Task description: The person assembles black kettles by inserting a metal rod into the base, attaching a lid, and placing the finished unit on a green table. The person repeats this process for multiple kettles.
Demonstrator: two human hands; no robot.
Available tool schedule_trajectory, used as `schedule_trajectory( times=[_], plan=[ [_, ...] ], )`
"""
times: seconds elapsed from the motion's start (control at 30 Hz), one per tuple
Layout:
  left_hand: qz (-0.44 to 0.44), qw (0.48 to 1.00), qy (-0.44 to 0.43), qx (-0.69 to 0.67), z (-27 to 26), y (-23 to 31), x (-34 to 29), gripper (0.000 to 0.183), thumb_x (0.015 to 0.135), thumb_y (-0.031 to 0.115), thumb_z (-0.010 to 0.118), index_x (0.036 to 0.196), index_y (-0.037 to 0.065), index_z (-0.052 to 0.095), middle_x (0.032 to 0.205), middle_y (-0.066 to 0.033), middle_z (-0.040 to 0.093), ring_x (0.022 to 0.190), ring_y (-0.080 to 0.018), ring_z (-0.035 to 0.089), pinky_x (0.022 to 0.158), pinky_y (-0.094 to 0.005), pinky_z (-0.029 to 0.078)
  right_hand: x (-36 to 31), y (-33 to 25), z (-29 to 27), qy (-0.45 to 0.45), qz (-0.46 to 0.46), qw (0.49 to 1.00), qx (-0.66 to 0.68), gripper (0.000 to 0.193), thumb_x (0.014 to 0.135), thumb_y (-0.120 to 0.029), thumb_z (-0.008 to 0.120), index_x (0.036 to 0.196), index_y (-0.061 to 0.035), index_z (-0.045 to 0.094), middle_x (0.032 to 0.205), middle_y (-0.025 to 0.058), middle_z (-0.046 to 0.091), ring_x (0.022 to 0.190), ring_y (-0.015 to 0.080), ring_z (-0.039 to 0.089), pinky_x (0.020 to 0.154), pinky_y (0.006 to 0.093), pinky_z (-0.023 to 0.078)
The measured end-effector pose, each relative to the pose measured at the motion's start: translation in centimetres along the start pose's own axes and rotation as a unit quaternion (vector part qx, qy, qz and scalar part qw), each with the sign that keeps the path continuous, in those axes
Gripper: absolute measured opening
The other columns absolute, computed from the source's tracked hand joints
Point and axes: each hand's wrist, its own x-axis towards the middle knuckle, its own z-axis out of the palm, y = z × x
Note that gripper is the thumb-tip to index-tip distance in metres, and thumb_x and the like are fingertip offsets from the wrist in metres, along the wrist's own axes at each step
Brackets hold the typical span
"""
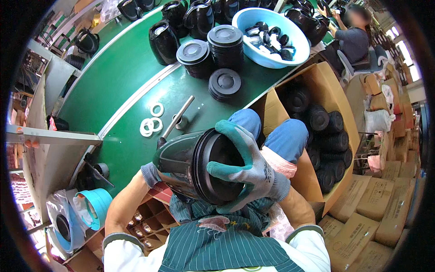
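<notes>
A glossy black jug [179, 158] lies on its side above my lap, its round black base [226, 156] turned toward my right. My right hand [247, 170], in a grey and green glove, grips the base with thumb and fingers spread around its rim. On the jug's other side is my left hand [151, 174]; only the glove cuff shows, and its fingers are hidden behind the jug. Just beyond the jug, a metal rod [179, 115] with a dark end lies beside a small metal cylinder [180, 122] on the green table [131, 120]. White rings [157, 109] lie left of the rod.
Stacked black discs [225, 84], several black jugs [163, 43] and a light blue basin [247, 50] of small parts stand farther back. At right is an open carton [337, 86] of black round parts. Cardboard boxes [358, 235] fill the lower right. A co-worker [353, 43] sits far right.
</notes>
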Motion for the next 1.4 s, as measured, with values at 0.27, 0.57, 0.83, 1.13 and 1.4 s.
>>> schedule_trajectory(
  times=[0.27,0.57,0.83,1.13,1.4],
  plan=[
    [0.380,0.602,0.154,0.686,0.9,6.5,0.6,0.024,0.084,0.013,0.070,0.105,0.003,0.077,0.100,-0.0119,0.079,0.089,-0.0267,0.078,0.081,-0.0374,0.062,-8.3,3.7,2.7,0.183,0.336,0.826,0.415,0.073,0.103,-0.019,0.063,0.163,-0.0025,0.025,0.162,0.0138,0.039,0.148,0.0238,0.041,0.120,0.0345,0.035],
    [0.019,0.946,0.318,-0.065,-2.8,-5.0,-2.5,0.038,0.086,0.017,0.077,0.119,-0.001,0.073,0.108,-0.0061,0.076,0.091,-0.0200,0.072,0.086,-0.0361,0.060,-5.5,2.5,1.1,0.101,0.110,0.983,0.109,0.094,0.101,-0.051,0.059,0.166,-0.0048,0.011,0.171,0.0231,0.013,0.158,0.0343,0.020,0.127,0.0423,0.018],
    [0.349,0.656,0.118,0.658,0.8,7.6,0.1,0.027,0.079,0.018,0.077,0.105,0.014,0.079,0.111,-0.0071,0.076,0.097,-0.0251,0.076,0.081,-0.0372,0.062,-9.7,5.9,1.7,0.071,0.308,0.899,0.304,0.087,0.101,-0.048,0.056,0.165,-0.0018,0.019,0.169,0.0177,0.024,0.155,0.0283,0.026,0.125,0.0403,0.024],
    [0.094,0.941,0.253,0.205,-1.2,0.2,-0.9,0.037,0.088,0.014,0.076,0.122,0.000,0.071,0.118,-0.0109,0.075,0.101,-0.0212,0.072,0.093,-0.0358,0.058,-3.8,4.1,3.1,0.139,0.116,0.961,0.211,0.111,0.088,-0.061,0.070,0.165,-0.0027,0.016,0.169,0.0225,0.020,0.152,0.0346,0.029,0.124,0.0429,0.027],
    [0.236,0.823,0.331,0.398,-1.5,1.9,-2.2,0.025,0.083,0.004,0.074,0.107,-0.001,0.073,0.103,-0.0116,0.078,0.090,-0.0200,0.075,0.085,-0.0314,0.059,-4.6,5.0,2.9,0.061,0.312,0.868,0.381,0.081,0.107,-0.039,0.052,0.166,-0.0023,0.010,0.171,0.0161,0.017,0.143,0.0269,0.043,0.117,0.0391,0.037]
  ],
)
